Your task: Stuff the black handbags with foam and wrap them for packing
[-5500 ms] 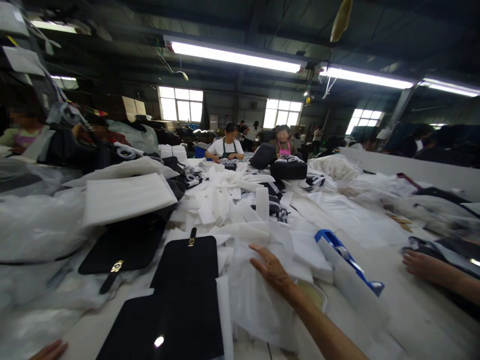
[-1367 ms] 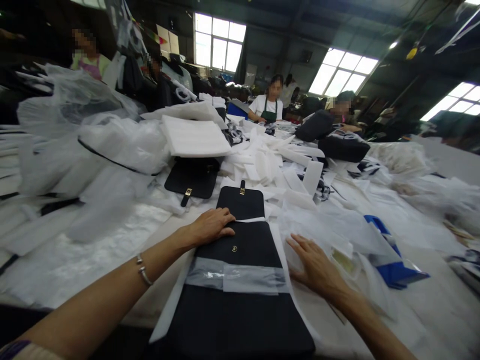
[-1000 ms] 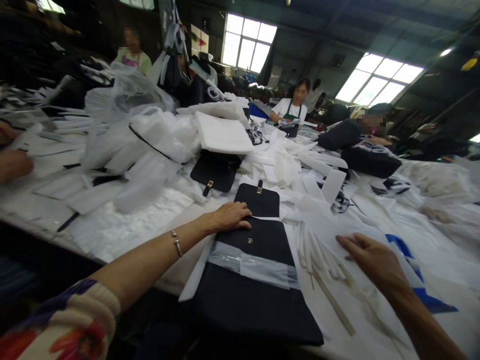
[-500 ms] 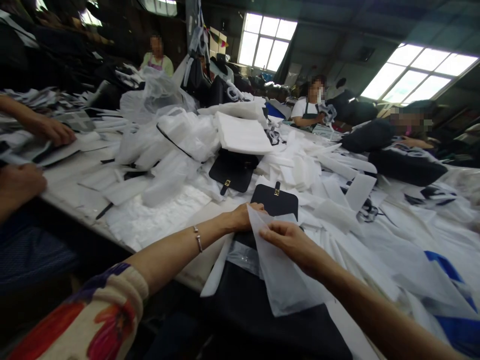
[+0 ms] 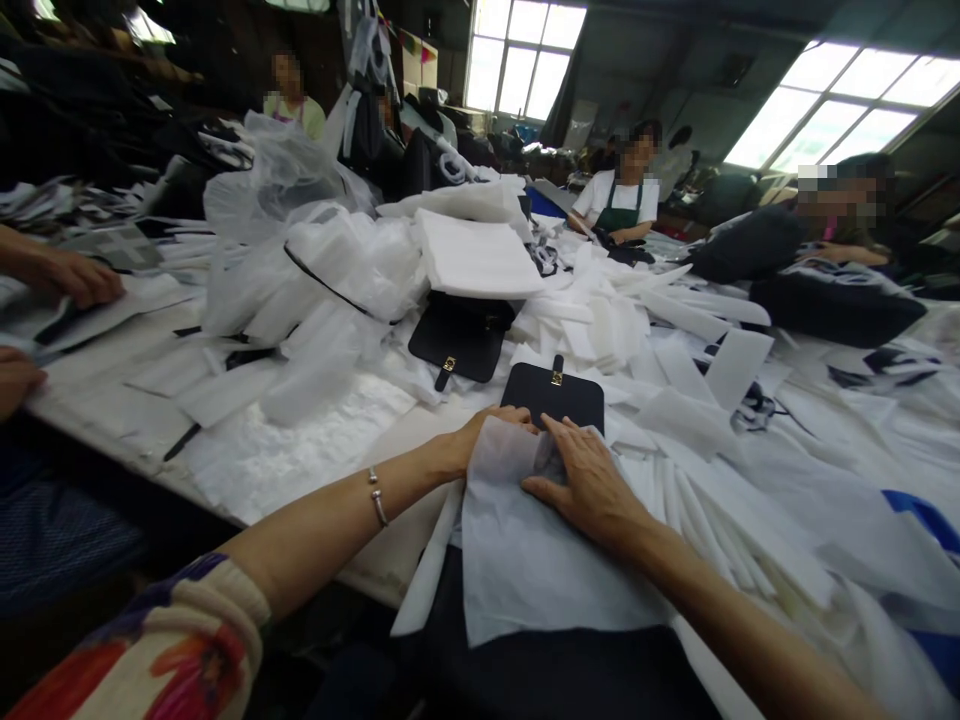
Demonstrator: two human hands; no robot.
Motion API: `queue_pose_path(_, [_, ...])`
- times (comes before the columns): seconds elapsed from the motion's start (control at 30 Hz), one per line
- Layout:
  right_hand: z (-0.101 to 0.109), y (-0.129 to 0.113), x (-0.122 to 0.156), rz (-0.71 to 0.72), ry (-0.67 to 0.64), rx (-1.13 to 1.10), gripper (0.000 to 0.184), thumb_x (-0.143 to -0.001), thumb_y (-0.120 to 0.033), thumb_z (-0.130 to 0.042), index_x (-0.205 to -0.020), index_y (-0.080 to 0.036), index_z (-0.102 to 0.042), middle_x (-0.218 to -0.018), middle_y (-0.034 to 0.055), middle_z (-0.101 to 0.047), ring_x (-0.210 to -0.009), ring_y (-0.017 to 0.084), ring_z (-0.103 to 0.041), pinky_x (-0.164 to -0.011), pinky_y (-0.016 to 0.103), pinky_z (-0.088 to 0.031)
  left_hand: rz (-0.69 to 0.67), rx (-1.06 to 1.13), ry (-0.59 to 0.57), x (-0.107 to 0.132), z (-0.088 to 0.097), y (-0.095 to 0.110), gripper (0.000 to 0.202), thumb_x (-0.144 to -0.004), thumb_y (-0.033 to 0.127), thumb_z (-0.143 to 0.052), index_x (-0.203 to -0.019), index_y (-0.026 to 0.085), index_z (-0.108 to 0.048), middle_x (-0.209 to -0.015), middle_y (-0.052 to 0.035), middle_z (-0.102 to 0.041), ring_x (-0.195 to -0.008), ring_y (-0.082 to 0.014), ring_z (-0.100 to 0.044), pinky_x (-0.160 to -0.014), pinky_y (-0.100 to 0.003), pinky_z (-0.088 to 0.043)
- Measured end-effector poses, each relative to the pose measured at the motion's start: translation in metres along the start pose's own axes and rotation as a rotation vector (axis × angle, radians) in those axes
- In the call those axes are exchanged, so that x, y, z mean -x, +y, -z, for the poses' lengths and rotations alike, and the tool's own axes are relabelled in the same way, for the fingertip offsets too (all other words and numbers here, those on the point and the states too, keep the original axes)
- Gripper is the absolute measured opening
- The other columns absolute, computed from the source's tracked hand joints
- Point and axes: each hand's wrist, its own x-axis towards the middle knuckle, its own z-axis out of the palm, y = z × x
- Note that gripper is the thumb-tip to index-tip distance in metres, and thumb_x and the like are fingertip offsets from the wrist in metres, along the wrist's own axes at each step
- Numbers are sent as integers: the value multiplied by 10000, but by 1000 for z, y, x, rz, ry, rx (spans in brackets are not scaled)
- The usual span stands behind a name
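A black bag [image 5: 556,392] with a gold clasp on its flap lies before me on the table; only its flap and lower body show. A white tissue sheet [image 5: 525,560] covers its middle. My right hand [image 5: 589,480] lies flat on the sheet's top edge, fingers spread. My left hand [image 5: 480,435] rests at the sheet's upper left corner, fingers partly tucked under the paper, touching the bag.
A second black bag [image 5: 459,338] lies further back under white foam sheets [image 5: 472,258]. Plastic bags [image 5: 330,270] are heaped on the left, foam strips [image 5: 690,330] on the right. Another person's hands [image 5: 71,280] work at the far left. Several seated people work at the far end.
My right hand picked a white sheet from the right, carried it over and laid it flat on the black bag. My left hand stayed at the bag's upper edge.
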Motion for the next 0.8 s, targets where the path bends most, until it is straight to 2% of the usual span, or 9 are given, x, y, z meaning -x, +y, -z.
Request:
queue_pose_path(0.13, [6, 15, -11, 27, 67, 27, 548, -797, -363, -712, -1280, -138, -579, -1173, 131, -674, -1122, 303, -590, -1150, 538, -260, -31, 26, 27, 3, 8, 3, 223, -949, 294, -480, -1082, 188, -623, -1059, -66, -649, -933, -215, -617, -792, -304, -462])
queue_pose_path(0.23, [14, 15, -16, 0, 134, -16, 395, -811, -282, -681, -1189, -181, -624, -1063, 84, -700, -1024, 270, -621, -1109, 489, -323, -8, 90, 54, 6, 10, 3, 252, -950, 308, -466, -1138, 187, -584, -1062, -62, -656, -955, -217, -629, -823, -308, -469])
queue_pose_path(0.37, [14, 15, -21, -334, 150, -116, 483, -827, -371, -649, -1280, -230, -557, -989, 77, -697, -897, 288, -656, -829, 425, -502, 94, 251, 70, 7, 7, 1, 234, -942, 298, -449, -1120, 184, -551, -1053, -64, -676, -924, -238, -655, -778, -315, -487])
queue_pose_path(0.43, [11, 17, -22, -369, 140, -79, 599, -813, -398, -663, -1354, -207, -492, -1008, 100, -690, -883, 311, -655, -798, 442, -502, 140, 293, 90, 8, 5, 0, 265, -963, 303, -395, -1158, 191, -537, -1099, -74, -677, -939, -245, -661, -785, -323, -493])
queue_pose_path(0.53, [9, 17, -17, -134, 332, 86, 694, -822, -368, -670, -1424, -158, -397, -1243, 167, -609, -1131, 361, -564, -955, 518, -428, 148, 357, 112, 8, 4, -1, 306, -970, 333, -382, -1183, 198, -554, -1167, -86, -675, -1014, -262, -652, -855, -345, -492])
queue_pose_path(0.63, [11, 12, -7, 109, 582, 180, 430, -888, -329, -626, -1275, -166, -530, -1272, 163, -586, -1208, 335, -501, -1014, 506, -375, 92, 413, 111, 9, 4, -2, 283, -952, 317, -419, -1147, 209, -594, -1203, -82, -672, -1099, -270, -619, -932, -351, -465])
queue_pose_path(0.7, [11, 7, -2, 213, 549, 153, 170, -926, -299, -592, -1049, -188, -627, -1086, 114, -657, -1063, 281, -574, -946, 446, -417, 101, 445, 115, 10, 3, -3, 240, -922, 300, -465, -1085, 202, -611, -1161, -92, -685, -1065, -277, -626, -914, -352, -469])
queue_pose_path(0.77, [8, 1, -1, 283, 387, 98, 112, -942, -286, -579, -951, -201, -651, -968, 70, -680, -950, 236, -605, -891, 398, -443, 147, 473, 127, 11, 2, -4, 223, -884, 320, -523, -1046, 185, -596, -1063, -104, -700, -959, -280, -649, -840, -354, -489])
queue_pose_path(0.8, [6, -2, -1, 303, 298, 79, 118, -940, -284, -585, -982, -203, -659, -982, 62, -687, -954, 229, -609, -896, 391, -448, 173, 484, 138, 10, 1, -5, 236, -874, 338, -537, -1047, 183, -579, -1020, -99, -700, -914, -274, -654, -806, -350, -495])
